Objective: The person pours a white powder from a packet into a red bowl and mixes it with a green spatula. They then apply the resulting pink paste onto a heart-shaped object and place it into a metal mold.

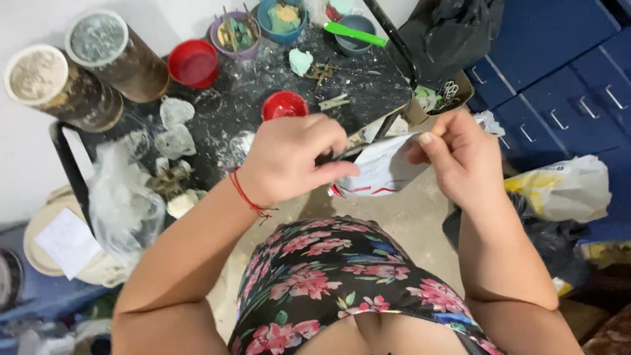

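The person stands over a small dark table (217,125) and holds a white paper packet (378,167) in front of the body, above the bare floor and just off the table's near edge. The left hand (292,161) is closed around the packet's left end, with the fingers curled over the top and the thumb pressing from the side. There is a red string bracelet (246,196) on this wrist. The right hand (460,158) pinches the upper right corner of the packet between thumb and first fingers, so both hands are clamped on the same thing and stand near each other.

The packet looks light and thin, I think, more like a soft envelope than a box. It bends between the two hands and has a red line along its bottom edge. Such paper is probably easy to tear, so a hold at the corners, as now, seems the safe place. What is inside I cannot tell.

On the table there are two red cups (284,105), small bowls with tools and clay pieces, a green stick (355,34) and two tall round tins (118,56). A clear plastic bag (125,197) hangs at the left, and blue drawers (565,79) stand at the right.
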